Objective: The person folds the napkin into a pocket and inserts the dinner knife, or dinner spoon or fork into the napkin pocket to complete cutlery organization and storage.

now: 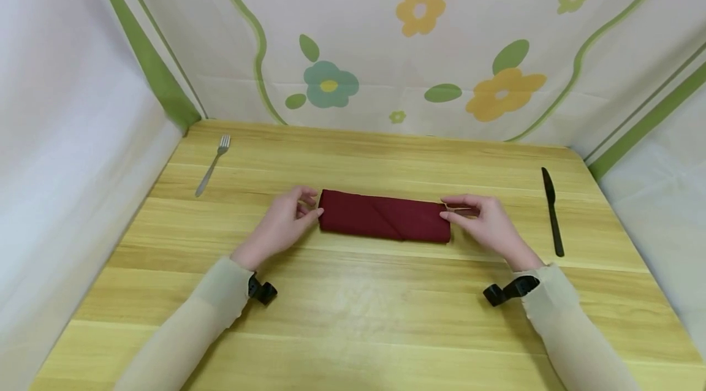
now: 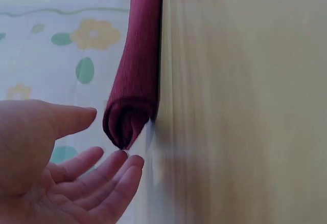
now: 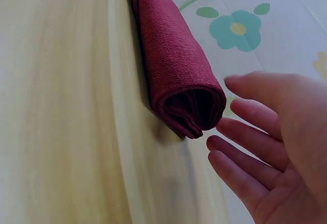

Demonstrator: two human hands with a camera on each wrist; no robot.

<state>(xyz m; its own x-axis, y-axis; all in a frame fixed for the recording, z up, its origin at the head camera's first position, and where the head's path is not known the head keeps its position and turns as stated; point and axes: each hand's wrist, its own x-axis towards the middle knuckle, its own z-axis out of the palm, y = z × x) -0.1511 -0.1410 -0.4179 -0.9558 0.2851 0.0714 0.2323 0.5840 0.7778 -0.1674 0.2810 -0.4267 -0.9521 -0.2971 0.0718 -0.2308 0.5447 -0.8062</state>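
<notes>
A dark red cloth napkin point(image 1: 358, 217), folded into a long flat roll with a diagonal fold across its front, lies crosswise in the middle of the wooden table. At its left end is my left hand point(image 1: 288, 214), thumb and fingers spread apart around the end. The left wrist view shows the rolled layers of the napkin point(image 2: 134, 81) end-on, with the fingertips point(image 2: 135, 161) right by its edge. My right hand point(image 1: 485, 219) is at the other end, thumb and fingers parted in the right wrist view, the thumb close beside the napkin point(image 3: 179, 60).
A silver fork point(image 1: 213, 165) lies at the table's far left, tines away from me. On the right side is a black knife point(image 1: 552, 210). White curtains point(image 1: 375, 41) with flowers and green bands rise behind the table point(image 1: 353, 305) and along both sides.
</notes>
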